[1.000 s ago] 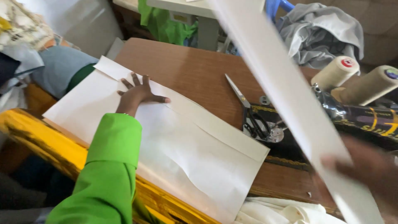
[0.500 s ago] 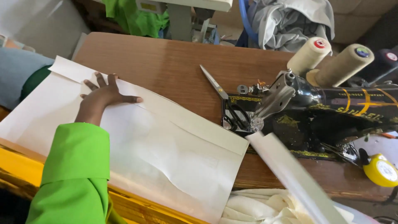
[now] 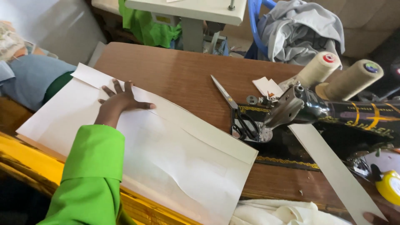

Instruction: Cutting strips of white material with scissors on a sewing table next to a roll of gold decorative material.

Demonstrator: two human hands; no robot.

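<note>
Our left hand (image 3: 121, 102) spread flat, pressing large white paper sheet (image 3: 166, 158) on brown wooden surface (image 3: 175, 75); our right hand (image 3: 381, 217) barely visible, apparently pinching long white strip (image 3: 333, 166); black-handled scissors (image 3: 235, 110) beside black sewing machine (image 3: 333, 116).

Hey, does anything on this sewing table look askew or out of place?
Slightly. The scissors lie open, handles tucked against the sewing machine, and the white sheet under the left hand hangs over the table's front edge. Nothing looks spilled or damaged.
</note>
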